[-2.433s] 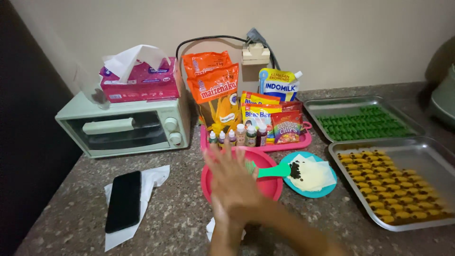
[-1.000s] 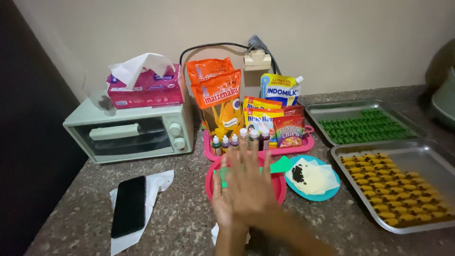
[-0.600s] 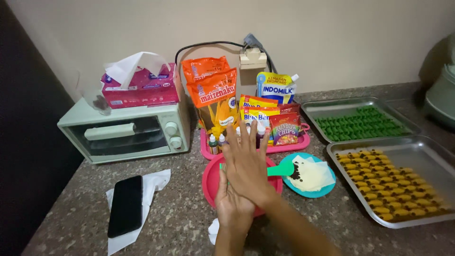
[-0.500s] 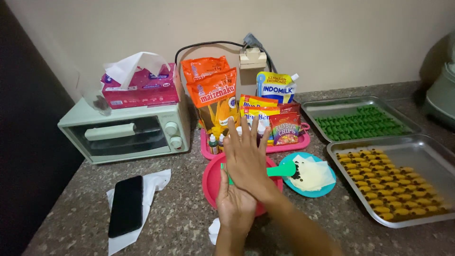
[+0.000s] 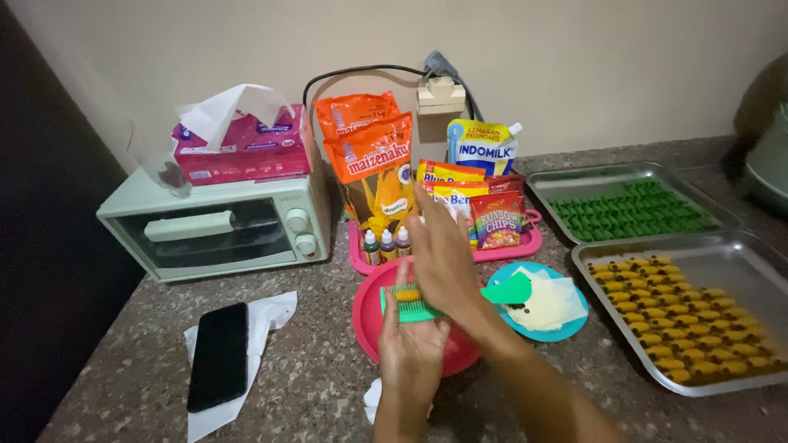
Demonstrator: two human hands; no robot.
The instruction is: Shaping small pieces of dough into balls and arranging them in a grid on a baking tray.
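In the head view, the left hand (image 5: 410, 349) lies palm up over the red bowl (image 5: 367, 316), which serves as the landmark here. Across its fingers rests a green comb-like tool (image 5: 410, 309) with a small orange lump of dough (image 5: 408, 293) on top. The right hand (image 5: 443, 254) is flat, fingers straight and held together, and it presses down on the dough and tool from above, so the two hands sandwich them; neither hand pinches anything.

Just right of the red bowl sits a blue plate (image 5: 566, 328) with white paper, dark bits and a green scraper (image 5: 509, 289). Behind the bowl a pink tray (image 5: 525, 244) holds small colouring bottles (image 5: 386, 244) and snack packets, with orange bags (image 5: 369, 160) and a blue-and-white pouch (image 5: 480, 148) standing at the wall. Left and behind the bowl stands a pale green toaster oven (image 5: 222, 230) with a pink tissue box (image 5: 242, 148) on top. Left of the bowl a black phone (image 5: 217, 357) lies on white tissue. Far right of it are two metal baking trays: the nearer tray (image 5: 730, 258) carries orange pieces, the farther tray (image 5: 574, 180) green ones.
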